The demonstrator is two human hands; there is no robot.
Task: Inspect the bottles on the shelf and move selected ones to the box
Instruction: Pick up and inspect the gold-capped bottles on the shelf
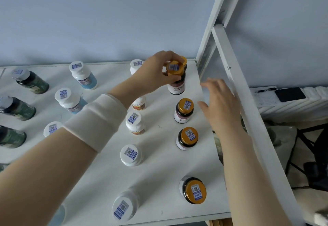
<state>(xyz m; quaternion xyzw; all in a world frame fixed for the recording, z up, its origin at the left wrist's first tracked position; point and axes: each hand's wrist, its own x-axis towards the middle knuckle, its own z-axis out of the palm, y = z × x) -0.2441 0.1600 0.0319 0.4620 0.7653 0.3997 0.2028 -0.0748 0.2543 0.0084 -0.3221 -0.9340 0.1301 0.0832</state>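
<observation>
My left hand [159,73] grips the gold cap of a dark bottle with a white label [176,83] at the far right of the white shelf [159,172]; whether the bottle is lifted off the shelf I cannot tell. A second gold cap [184,60] shows just behind it. My right hand [221,105] hovers with relaxed fingers over the shelf's right edge, holding nothing. Three more gold-capped dark bottles [184,110] [188,137] [194,190] stand in a column toward me. No box is in view.
White-capped bottles [135,122] stand in the middle column, blue-labelled ones [83,74] and dark green ones [30,81] to the left. A white shelf post [248,105] slants down the right side. A radiator with a black phone [289,94] lies beyond it.
</observation>
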